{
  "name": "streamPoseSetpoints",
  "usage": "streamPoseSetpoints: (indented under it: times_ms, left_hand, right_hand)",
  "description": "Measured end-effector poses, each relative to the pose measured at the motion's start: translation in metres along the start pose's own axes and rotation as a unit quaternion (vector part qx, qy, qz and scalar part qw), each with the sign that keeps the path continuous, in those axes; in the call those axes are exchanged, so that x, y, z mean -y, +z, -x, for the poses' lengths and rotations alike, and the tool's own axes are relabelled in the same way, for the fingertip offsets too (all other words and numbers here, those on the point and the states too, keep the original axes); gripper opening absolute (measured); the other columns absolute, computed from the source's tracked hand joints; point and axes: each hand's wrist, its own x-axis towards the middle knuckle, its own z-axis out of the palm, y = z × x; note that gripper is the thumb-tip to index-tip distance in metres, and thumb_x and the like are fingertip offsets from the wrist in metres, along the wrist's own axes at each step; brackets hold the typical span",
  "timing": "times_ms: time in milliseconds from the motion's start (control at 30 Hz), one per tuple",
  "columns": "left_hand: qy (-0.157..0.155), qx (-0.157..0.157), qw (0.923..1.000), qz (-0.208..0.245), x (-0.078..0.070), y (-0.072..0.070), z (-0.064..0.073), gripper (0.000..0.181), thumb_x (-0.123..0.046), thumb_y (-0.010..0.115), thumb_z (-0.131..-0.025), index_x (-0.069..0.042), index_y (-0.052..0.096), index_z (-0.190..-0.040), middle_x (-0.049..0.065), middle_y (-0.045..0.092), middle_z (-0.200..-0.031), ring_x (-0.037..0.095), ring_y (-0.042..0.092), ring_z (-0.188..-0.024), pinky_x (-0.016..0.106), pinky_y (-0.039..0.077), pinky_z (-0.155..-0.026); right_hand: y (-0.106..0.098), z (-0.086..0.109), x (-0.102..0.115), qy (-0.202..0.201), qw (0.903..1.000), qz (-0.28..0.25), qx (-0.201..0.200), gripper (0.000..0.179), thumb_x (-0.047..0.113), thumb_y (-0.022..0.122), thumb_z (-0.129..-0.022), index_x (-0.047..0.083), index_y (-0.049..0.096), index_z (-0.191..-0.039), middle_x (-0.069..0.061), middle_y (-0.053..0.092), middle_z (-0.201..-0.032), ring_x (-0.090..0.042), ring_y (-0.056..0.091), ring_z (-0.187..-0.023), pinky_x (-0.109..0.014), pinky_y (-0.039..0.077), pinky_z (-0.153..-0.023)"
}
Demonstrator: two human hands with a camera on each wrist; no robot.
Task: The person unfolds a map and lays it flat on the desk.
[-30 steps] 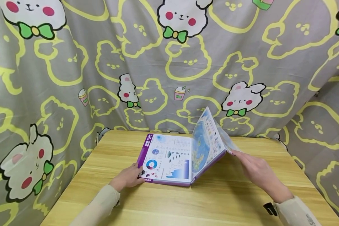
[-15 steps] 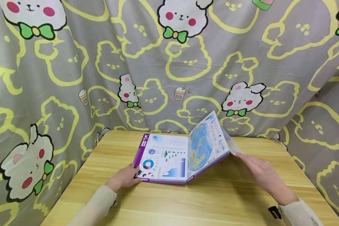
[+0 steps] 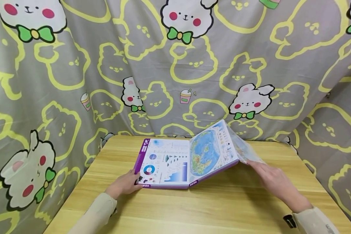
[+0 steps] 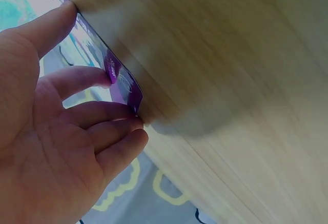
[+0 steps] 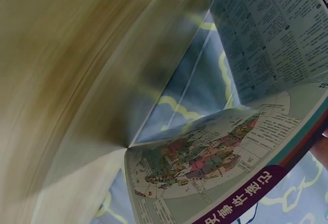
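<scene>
A folding map (image 3: pixel 166 164) with purple edging lies partly unfolded on the table. Its left panel, printed with charts, is flat; a middle panel with a blue world map slants up to the right. Beyond its raised fold, another panel slopes down. My left hand (image 3: pixel 124 184) holds the near left corner, and in the left wrist view thumb and fingers (image 4: pixel 120 160) are around the purple corner (image 4: pixel 126 88). My right hand (image 3: pixel 275 180) pinches the far right panel by its near edge. In the right wrist view, the undersides (image 5: pixel 205 157) show a coloured map and dense text.
The wooden table (image 3: pixel 175 208) extends around the map on all sides. A grey curtain (image 3: pixel 161 65) with rabbit and yellow outline prints hangs right behind the table's back edge and along both sides.
The folding map has slid left with my left hand. Its raised fold has lowered and spread to the right, as my right hand moved right and slightly down.
</scene>
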Motion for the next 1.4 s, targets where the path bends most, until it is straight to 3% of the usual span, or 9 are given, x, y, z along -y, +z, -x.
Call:
streamPoseSetpoints:
  times_ms: [367, 900, 1400]
  left_hand:
    - [-0.002, -0.008, 1.0, 0.005, 0.01, -0.002, 0.004, 0.062, -0.032, 0.065, -0.09, 0.01, 0.047, -0.132, 0.034, 0.035, -0.14, 0.046, 0.034, -0.13, 0.055, 0.031, -0.104]
    - [-0.022, 0.005, 0.9995, 0.021, 0.018, -0.004, 0.008, 0.064, -0.033, 0.062, -0.091, 0.009, 0.044, -0.136, 0.037, 0.029, -0.142, 0.05, 0.028, -0.131, 0.057, 0.027, -0.105]
    - [-0.032, 0.01, 0.999, 0.03, 0.026, -0.003, 0.01, 0.063, -0.03, 0.056, -0.095, 0.01, 0.038, -0.139, 0.038, 0.022, -0.145, 0.05, 0.024, -0.133, 0.058, 0.026, -0.105]
  right_hand:
    - [0.0, 0.003, -0.005, -0.005, 0.9996, 0.02, 0.021, 0.048, 0.02, 0.02, -0.102, -0.002, 0.059, -0.118, -0.011, 0.067, -0.104, -0.028, 0.066, -0.078, -0.04, 0.049, -0.045]
    - [0.005, 0.015, -0.008, -0.004, 0.9992, 0.025, 0.032, 0.05, 0.022, 0.018, -0.103, 0.003, 0.064, -0.112, -0.009, 0.068, -0.096, -0.025, 0.066, -0.072, -0.038, 0.051, -0.049]
    - [0.016, 0.03, -0.013, 0.002, 0.9935, -0.008, 0.114, 0.061, 0.024, 0.008, -0.102, 0.005, 0.065, -0.111, -0.011, 0.067, -0.105, -0.026, 0.066, -0.082, -0.039, 0.055, -0.06]
